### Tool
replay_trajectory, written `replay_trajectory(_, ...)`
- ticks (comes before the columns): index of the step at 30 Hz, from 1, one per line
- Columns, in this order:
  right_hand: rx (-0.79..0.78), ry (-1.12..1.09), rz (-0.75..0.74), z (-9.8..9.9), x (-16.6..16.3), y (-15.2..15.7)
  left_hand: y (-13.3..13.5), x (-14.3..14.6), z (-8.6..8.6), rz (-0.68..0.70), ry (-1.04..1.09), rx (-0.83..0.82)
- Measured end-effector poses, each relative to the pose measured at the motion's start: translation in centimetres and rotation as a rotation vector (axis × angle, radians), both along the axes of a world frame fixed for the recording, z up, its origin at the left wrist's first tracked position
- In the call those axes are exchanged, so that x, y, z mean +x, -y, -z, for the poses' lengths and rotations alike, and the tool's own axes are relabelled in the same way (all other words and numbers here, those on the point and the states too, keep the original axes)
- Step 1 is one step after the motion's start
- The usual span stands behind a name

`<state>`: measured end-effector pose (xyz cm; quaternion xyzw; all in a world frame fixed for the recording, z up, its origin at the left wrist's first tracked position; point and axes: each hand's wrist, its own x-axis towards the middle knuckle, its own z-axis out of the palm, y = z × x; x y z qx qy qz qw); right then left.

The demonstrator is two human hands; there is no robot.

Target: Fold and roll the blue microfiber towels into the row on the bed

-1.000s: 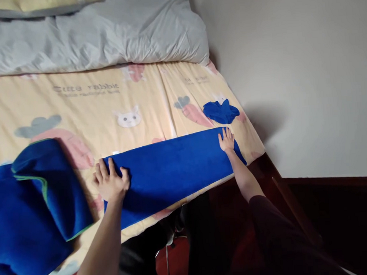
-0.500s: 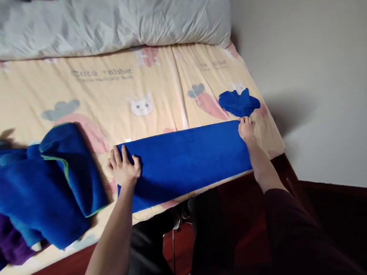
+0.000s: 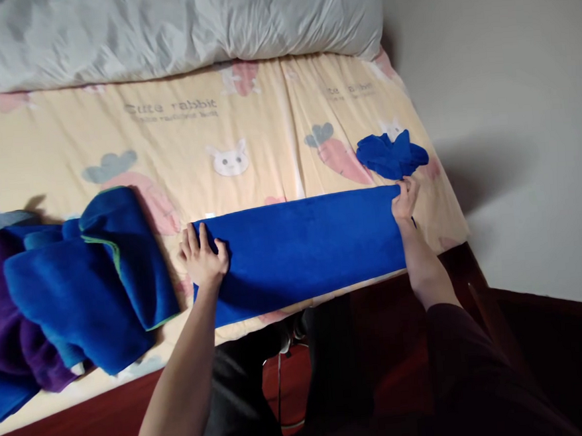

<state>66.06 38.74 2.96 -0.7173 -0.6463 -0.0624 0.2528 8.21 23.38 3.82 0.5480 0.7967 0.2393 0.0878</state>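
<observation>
A long folded blue towel [image 3: 307, 243] lies flat along the near edge of the bed in the head view. My left hand [image 3: 205, 258] rests on its left end with fingers spread, the fingertips close to the far left corner. At the far right corner, my right hand [image 3: 405, 202] has its fingers bent around the towel's edge; the fingertips are partly hidden. Just beyond that hand is a small crumpled blue cloth [image 3: 391, 154]. To the left of the towel sits a loose heap with a blue cloth [image 3: 76, 286] edged in green and a purple cloth [image 3: 3, 304].
The bed carries a yellow sheet [image 3: 265, 130] printed with rabbits and carrots. A rolled grey-white quilt [image 3: 168, 30] runs along the far side. A pale wall [image 3: 522, 95] stands to the right. Below the bed's edge is a dark red floor [image 3: 86, 428].
The view has shifted slightly, so the bed and cloths appear a little further right. My right hand's fingers have moved a little at the corner. My left hand stays on the towel.
</observation>
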Motion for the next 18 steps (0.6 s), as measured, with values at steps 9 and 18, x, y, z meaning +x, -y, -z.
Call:
replay_trajectory(9, -0.104, 0.041, -0.001, 0.09, 0.11, -0.60, 0.04, -0.03, 0.16, 0.006, -0.002, -0.024)
replay_trajectory(18, -0.151, 0.062, -0.005, -0.31, -0.04, -0.55, 0.10, 0.05, -0.08, 0.005, -0.035, -0.039)
